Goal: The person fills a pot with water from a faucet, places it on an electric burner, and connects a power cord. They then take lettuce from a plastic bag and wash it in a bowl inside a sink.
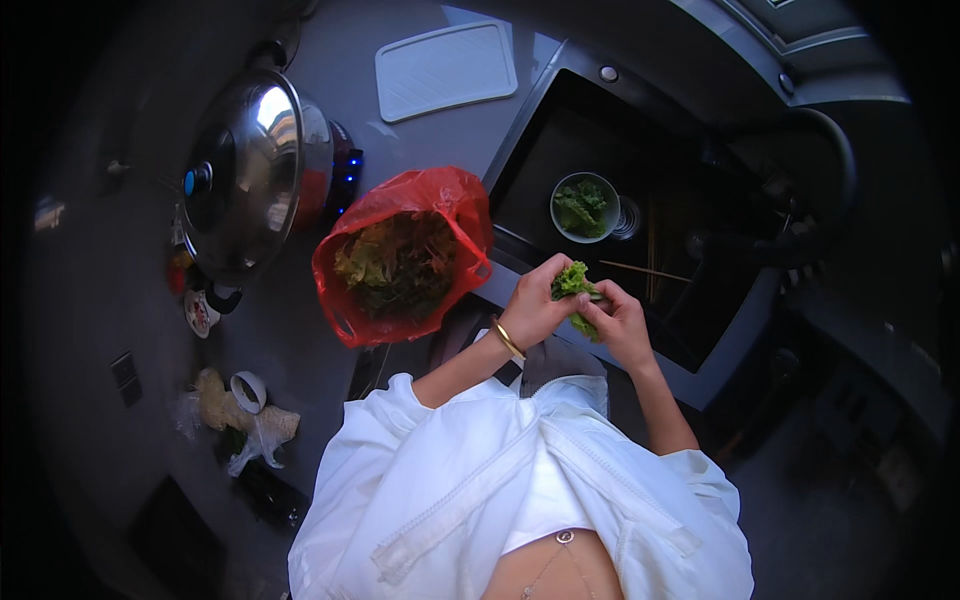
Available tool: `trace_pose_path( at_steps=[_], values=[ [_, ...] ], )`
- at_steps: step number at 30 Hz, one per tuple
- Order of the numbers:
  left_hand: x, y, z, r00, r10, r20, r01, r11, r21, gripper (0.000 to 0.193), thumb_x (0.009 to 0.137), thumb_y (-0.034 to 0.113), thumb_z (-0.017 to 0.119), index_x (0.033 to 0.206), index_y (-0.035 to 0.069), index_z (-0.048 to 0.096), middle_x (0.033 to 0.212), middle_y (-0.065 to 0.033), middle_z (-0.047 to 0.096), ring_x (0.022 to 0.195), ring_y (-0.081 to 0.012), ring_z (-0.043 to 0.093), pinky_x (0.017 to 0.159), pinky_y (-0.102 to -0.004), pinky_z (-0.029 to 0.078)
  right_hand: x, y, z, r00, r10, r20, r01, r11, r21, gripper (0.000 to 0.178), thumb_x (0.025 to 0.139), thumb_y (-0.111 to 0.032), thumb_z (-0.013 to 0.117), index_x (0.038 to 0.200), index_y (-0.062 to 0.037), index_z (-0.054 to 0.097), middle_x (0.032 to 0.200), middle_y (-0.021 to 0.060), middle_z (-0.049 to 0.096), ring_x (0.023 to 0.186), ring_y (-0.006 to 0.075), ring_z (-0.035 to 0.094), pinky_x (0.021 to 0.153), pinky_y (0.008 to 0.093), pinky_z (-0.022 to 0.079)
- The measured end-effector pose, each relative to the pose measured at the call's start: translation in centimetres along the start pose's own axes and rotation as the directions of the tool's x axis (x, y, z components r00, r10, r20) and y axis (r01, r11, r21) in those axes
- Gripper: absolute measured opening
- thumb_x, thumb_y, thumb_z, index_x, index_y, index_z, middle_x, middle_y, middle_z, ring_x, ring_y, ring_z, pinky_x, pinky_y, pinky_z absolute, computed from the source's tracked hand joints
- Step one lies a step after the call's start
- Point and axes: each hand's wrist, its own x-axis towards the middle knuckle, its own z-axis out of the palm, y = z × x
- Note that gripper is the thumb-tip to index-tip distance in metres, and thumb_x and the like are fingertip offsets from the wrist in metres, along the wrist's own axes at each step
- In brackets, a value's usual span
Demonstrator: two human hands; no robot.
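Leafy greens (pixel 572 284), bright and curly like lettuce, are pinched between both hands above the near edge of the sink. My left hand (pixel 538 301), with a gold bangle at its wrist, closes on them from the left. On the other side my right hand (pixel 620 322) grips the same greens with thumb and fingers. Just beyond, a bowl (pixel 585 207) of green leaves sits in the dark sink (pixel 650 130). An open red plastic bag (pixel 462 200) full of reddish and green leaves lies left of my hands.
A large lidded steel pot (pixel 250 170) stands on the counter at the left, over a unit with blue lights. A white rectangular tray or board (pixel 446 70) lies at the back. Thin sticks (pixel 645 270) rest in the sink beside a dark faucet (pixel 840 150). A small white bowl (pixel 248 392) is lower left.
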Motion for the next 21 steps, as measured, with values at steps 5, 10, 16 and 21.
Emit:
trace_pose_path(
  at_steps=[5,10,16,21],
  values=[
    [6.7,-5.3,4.1,0.923,-0.334,-0.192,0.190,0.828,-0.527,0.017,0.074,-0.003,0.062,0.087,0.003,0.052,0.080,-0.0026,0.057,0.072,-0.0101,0.056,0.064,-0.0238,0.047,4.8,6.2,-1.9,0.925,-0.100,-0.367,0.160,0.978,0.135,0.012,0.083,-0.012,0.060,0.078,-0.0034,0.052,0.062,-0.0059,0.051,0.054,-0.0011,0.043,0.045,0.0161,0.033],
    [13.6,-10.9,5.3,0.714,-0.523,-0.466,0.001,0.666,-0.746,0.019,0.075,-0.006,0.060,0.090,0.002,0.053,0.079,-0.0052,0.058,0.068,-0.0150,0.057,0.061,-0.0267,0.049,9.5,6.8,-2.8,0.834,-0.054,-0.550,0.224,0.943,0.247,0.013,0.082,-0.008,0.061,0.077,-0.0034,0.050,0.065,-0.0029,0.053,0.054,0.0015,0.045,0.046,0.0174,0.036],
    [18.5,-15.8,1.1,0.753,-0.272,-0.600,0.132,0.955,-0.267,0.025,0.071,0.000,0.064,0.094,0.001,0.054,0.084,-0.0091,0.058,0.075,-0.0179,0.058,0.071,-0.0309,0.049,15.7,9.2,-7.0,0.850,0.065,-0.522,0.018,0.988,0.151,0.010,0.085,-0.012,0.056,0.087,-0.0017,0.055,0.074,0.0009,0.057,0.065,0.0068,0.053,0.060,0.0214,0.046],
    [19.8,-20.6,2.3,0.889,-0.288,-0.355,0.345,0.932,0.109,0.039,0.075,0.013,0.062,0.112,0.006,0.055,0.110,-0.0152,0.053,0.099,-0.0259,0.053,0.086,-0.0323,0.043,21.9,16.4,-6.9,0.934,0.011,-0.357,-0.175,0.886,-0.429,0.041,0.083,-0.011,0.053,0.121,0.0001,0.043,0.110,0.0191,0.052,0.098,0.0275,0.053,0.080,0.0340,0.045]
  ],
)
